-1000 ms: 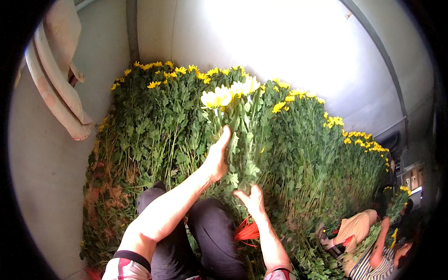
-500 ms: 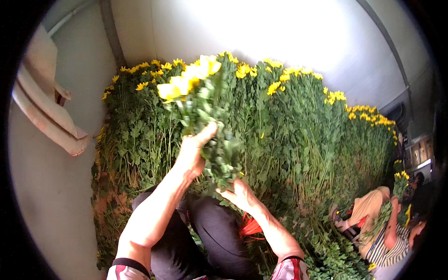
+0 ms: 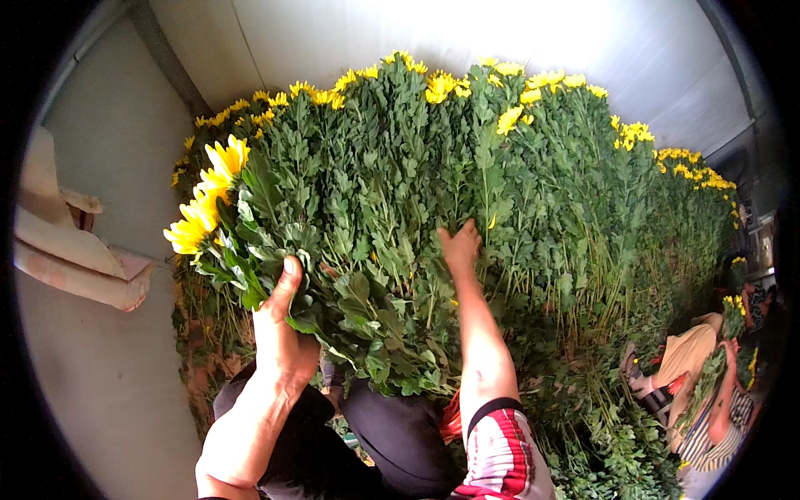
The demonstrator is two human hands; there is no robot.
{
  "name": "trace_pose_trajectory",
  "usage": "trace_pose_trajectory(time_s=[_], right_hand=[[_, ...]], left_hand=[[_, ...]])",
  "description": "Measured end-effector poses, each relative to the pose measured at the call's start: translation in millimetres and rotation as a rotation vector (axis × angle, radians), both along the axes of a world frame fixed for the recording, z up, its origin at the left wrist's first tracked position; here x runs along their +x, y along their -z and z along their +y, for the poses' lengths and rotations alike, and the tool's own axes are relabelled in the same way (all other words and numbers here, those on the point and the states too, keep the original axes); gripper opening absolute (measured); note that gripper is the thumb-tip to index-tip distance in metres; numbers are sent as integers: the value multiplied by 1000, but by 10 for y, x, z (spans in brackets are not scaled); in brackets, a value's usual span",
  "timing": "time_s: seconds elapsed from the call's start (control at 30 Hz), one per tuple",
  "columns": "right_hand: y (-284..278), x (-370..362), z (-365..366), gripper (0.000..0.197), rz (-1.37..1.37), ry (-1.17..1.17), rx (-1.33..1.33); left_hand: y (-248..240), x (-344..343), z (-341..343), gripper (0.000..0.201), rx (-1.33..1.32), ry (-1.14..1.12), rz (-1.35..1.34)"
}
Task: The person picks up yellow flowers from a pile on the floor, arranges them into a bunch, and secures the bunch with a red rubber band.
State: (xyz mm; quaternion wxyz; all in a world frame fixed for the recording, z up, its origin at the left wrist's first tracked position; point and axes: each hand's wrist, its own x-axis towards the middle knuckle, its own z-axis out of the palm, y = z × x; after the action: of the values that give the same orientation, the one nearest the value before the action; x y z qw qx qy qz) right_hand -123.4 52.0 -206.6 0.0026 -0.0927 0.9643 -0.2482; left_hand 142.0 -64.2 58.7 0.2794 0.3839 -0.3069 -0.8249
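Note:
My left hand (image 3: 282, 329) is closed round a bunch of yellow chrysanthemums (image 3: 204, 212). Its blooms point up and to the left, and its leafy stems slant down to the right above my knees. A long bank of cut chrysanthemums (image 3: 383, 158) lies in front of me, yellow heads at the far side and green stems toward me. My right hand (image 3: 461, 248) reaches out to the middle of this bank. Its fingers are apart at the leaves, and nothing shows in them.
Red ties (image 3: 451, 419) lie beside my knee. A pale wall (image 3: 533, 29) stands behind the flowers, with a grey wall (image 3: 92, 367) and a hanging cloth (image 3: 83, 258) at left. At the right, a person in a striped shirt (image 3: 717, 429) sits holding flowers.
My left hand has carried the bunch left and lower, tilting it over. The right hand has left its stems and stretched forward to the flower bank. The view has shifted slightly.

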Motion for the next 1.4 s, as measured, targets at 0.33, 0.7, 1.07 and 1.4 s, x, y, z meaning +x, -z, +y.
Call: trace_pose_trajectory(time_s=[0.33, 0.7, 1.07, 1.4], right_hand=[[-87, 491, -260, 87, 104, -306, 88], [244, 465, -706, 98, -249, -264, 270], [-979, 359, -65, 70, -311, -368, -189], [-2737, 337, 1266, 48, -261, -418, -362]], left_hand=[[43, -87, 139, 40, 43, 67, -23], [3, 22, 128, 42, -35, 39, -35], [224, 27, -138, 46, 12, -56, 33], [231, 43, -206, 49, 63, -75, 111]])
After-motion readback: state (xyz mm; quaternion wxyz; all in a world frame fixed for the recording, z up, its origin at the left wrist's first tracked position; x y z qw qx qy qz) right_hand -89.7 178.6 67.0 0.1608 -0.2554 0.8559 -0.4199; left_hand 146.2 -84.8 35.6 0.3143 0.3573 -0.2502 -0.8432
